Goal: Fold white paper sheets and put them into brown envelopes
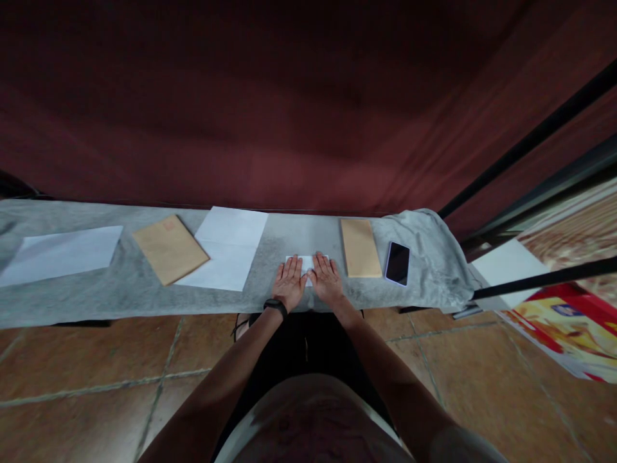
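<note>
A small white sheet of paper (308,262), possibly folded, lies on the grey cloth in front of me. My left hand (290,281) is flat on its left part, fingers stretched out and pointing away from me. On the right part, my right hand (326,278) presses down in the same way. The two thumbs nearly meet over the middle of the paper, and both palms hide much of it. A stack of brown envelopes (361,249) lies just right of my right hand. Left of my left hand is a larger creased white sheet (234,241).
Another stack of brown envelopes (169,249) overlaps the creased sheet. A white sheet (62,253) lies far left. A phone (398,263) rests at the right on the grey cloth (434,257). Black bars (544,281) and a printed box (569,328) stand beyond the right end.
</note>
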Tool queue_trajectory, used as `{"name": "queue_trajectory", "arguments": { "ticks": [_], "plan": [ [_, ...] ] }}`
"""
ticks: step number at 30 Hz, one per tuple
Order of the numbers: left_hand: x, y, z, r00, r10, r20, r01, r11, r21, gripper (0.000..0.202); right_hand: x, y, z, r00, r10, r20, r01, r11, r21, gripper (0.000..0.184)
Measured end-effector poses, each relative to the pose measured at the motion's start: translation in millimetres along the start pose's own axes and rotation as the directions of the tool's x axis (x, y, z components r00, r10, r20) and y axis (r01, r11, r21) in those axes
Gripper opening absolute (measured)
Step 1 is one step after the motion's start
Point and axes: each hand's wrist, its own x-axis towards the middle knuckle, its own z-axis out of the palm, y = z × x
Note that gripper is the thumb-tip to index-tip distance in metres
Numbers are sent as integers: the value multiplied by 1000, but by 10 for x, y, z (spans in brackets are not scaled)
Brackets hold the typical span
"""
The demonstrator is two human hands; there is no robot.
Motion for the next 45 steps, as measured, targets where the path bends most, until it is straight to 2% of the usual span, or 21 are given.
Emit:
{"name": "queue_trajectory", "arguments": {
  "ticks": [6, 9, 13, 17, 20, 22, 26, 32, 37, 41, 45],
  "plan": [
    [-31, -108, -49, 997, -71, -9, 71, 997, 21, 67, 21, 75, -36, 998, 54, -10, -55, 998, -29, 60],
    [-36, -117, -69, 997, -76, -17, 77, 997, 24, 66, 27, 57, -56, 999, 41, -28, -41, 999, -19, 59],
    [-42, -110, -111, 998, -62, -29, 63, 998, 26, 66, -140, -39, -106, 998, 16, -65, -17, 1000, -9, 57],
    [-147, -76, -140, 998, 12, -57, -11, 1000, 25, 62, -503, -154, -141, 993, -100, -58, 101, 995, 5, 52],
    [-316, -33, -118, 989, 143, -33, -143, 989, 26, 58, -693, -158, -160, 996, -71, -57, 71, 997, -2, 52],
    [-428, -19, -98, 985, 173, -27, -172, 984, 38, 57, -744, -110, -175, 997, -46, -56, 46, 999, -10, 54],
    [-544, -66, -107, 993, 100, -60, -97, 994, 52, 62, -769, 33, -210, 998, -13, -66, 10, 999, -33, 57],
    [-565, -158, -146, 998, 27, -51, -25, 999, 34, 63, -802, 130, -224, 997, 17, -81, -20, 999, -35, 56],
    [-379, -126, -153, 998, -24, -62, 24, 1000, 2, 59, -804, 126, -198, 995, 19, -100, -22, 999, -35, 56],
    [-13, -105, -269, 998, -42, -50, 39, 998, -58, 58, -802, 130, -190, 994, 19, -106, -23, 999, -37, 56],
    [306, -100, -427, 988, -156, 16, 156, 966, -207, 53, -795, 134, -178, 993, 20, -115, -25, 999, -40, 56]
  ]
}}
